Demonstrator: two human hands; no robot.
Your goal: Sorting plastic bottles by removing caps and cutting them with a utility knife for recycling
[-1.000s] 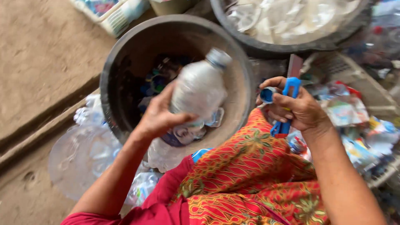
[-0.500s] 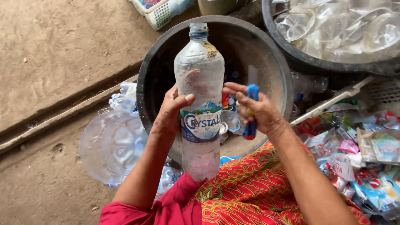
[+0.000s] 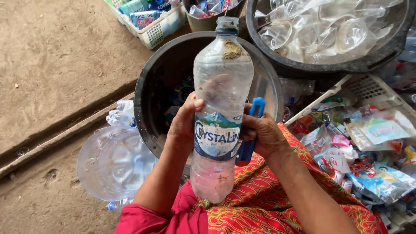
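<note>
While the left hand [image 3: 184, 125] wraps the clear plastic bottle [image 3: 221, 112] upright over the dark tub [image 3: 147, 99] | right hand [image 3: 264, 134] closed on blue cutter [image 3: 251, 130], fingertips against the label [image 3: 216, 138] | best steady the bottle, blade angled away from the thumb

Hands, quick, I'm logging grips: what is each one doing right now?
Left hand: closed around the clear plastic bottle at its label.
Right hand: closed on a blue-handled tool, fingers touching the bottle.
</note>
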